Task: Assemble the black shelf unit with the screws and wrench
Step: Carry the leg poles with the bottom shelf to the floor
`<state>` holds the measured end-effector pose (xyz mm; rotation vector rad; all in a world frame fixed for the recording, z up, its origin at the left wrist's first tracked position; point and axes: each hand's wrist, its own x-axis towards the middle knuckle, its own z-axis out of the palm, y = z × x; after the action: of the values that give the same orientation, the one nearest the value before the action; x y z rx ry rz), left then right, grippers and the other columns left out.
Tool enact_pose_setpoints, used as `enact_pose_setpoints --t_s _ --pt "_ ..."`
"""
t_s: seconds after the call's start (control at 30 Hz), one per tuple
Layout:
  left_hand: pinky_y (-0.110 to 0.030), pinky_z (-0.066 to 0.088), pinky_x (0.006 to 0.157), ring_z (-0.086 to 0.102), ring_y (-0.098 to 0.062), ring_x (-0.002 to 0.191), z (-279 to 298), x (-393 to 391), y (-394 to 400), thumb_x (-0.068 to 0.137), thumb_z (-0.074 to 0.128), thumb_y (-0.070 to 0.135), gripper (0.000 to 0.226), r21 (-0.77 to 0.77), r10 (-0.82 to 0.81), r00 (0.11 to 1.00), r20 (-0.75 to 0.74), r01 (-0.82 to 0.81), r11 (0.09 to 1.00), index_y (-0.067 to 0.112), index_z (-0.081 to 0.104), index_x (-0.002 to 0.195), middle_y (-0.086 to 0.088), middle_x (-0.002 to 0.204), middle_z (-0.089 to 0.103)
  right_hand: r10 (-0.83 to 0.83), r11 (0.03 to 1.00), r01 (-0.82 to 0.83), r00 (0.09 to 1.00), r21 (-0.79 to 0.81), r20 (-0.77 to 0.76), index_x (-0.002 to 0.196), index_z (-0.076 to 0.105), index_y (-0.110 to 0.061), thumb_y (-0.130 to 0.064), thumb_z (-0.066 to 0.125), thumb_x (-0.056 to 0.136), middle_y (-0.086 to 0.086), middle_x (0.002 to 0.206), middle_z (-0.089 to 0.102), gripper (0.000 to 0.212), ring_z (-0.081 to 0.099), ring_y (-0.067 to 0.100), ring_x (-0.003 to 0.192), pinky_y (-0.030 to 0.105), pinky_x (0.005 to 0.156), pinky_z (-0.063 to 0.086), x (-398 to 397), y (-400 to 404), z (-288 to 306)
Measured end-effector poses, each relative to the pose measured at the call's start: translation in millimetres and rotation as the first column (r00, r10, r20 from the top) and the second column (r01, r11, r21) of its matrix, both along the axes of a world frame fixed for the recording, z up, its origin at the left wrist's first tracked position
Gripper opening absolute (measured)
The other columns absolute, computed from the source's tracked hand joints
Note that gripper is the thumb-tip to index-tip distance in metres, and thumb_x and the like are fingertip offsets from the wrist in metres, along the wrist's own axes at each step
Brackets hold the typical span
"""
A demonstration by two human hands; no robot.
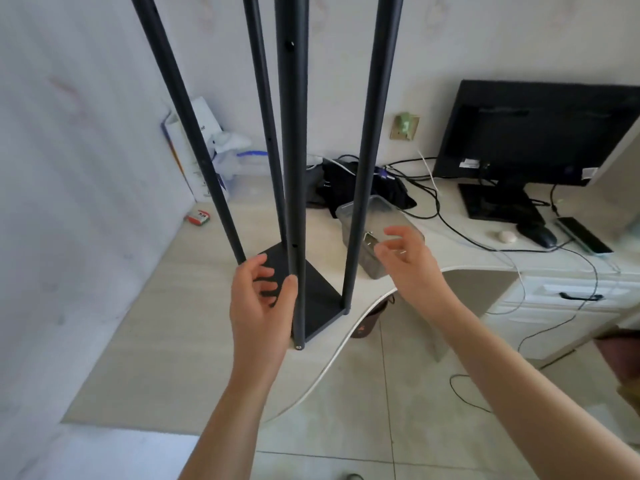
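Observation:
The black shelf unit stands on the desk: a square base plate (320,299) with four tall black poles rising out of view. A screw head shows at the foot of the front pole (294,150). My left hand (259,303) is beside this pole near its base, thumb against it, fingers loosely curled to its left and not wrapped round it. My right hand (412,265) hovers with relaxed, spread fingers over a clear plastic container (375,207) holding small metal parts (370,239). I cannot pick out a wrench.
A monitor (533,129), mouse (540,235) and a flat black device (585,235) sit at the right. A black bag with cables (332,183) lies behind the container. A small red box (198,217) is by the wall. The desk's curved edge (341,344) runs below the shelf, a bin (370,318) beneath it.

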<state>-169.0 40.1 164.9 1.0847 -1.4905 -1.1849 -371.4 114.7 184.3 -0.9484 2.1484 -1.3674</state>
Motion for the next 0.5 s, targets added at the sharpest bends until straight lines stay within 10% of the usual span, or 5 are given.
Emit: enact_pose_setpoints --t_s 0.17,0.5 --pt "-0.028 0.051 0.095 0.061 -0.007 0.111 41.4 -35.2 -23.3 0.088 0.075 0.030 0.047 -0.101 0.018 0.995 -0.101 -0.028 0.995 0.033 0.052 0.128 0.014 0.115 0.061 0.020 0.992 -0.018 1.000 -0.121 0.014 0.144 0.034 -0.027 -0.037 0.061 0.095 -0.010 0.122 0.054 0.057 0.059 0.000 0.098 0.024 0.079 0.047 -26.7 -49.2 37.4" --pt "-0.036 0.057 0.069 0.063 -0.025 0.077 59.3 -79.2 -41.9 0.089 0.060 0.051 0.030 -0.280 0.023 0.982 -0.187 -0.076 0.957 0.038 0.052 0.115 0.002 0.090 0.062 0.174 0.900 -0.151 0.984 -0.408 0.021 0.126 0.040 -0.030 -0.035 0.039 0.105 -0.001 0.095 0.062 0.021 0.067 0.014 0.088 0.033 0.082 0.058 -48.9 -100.2 60.6"
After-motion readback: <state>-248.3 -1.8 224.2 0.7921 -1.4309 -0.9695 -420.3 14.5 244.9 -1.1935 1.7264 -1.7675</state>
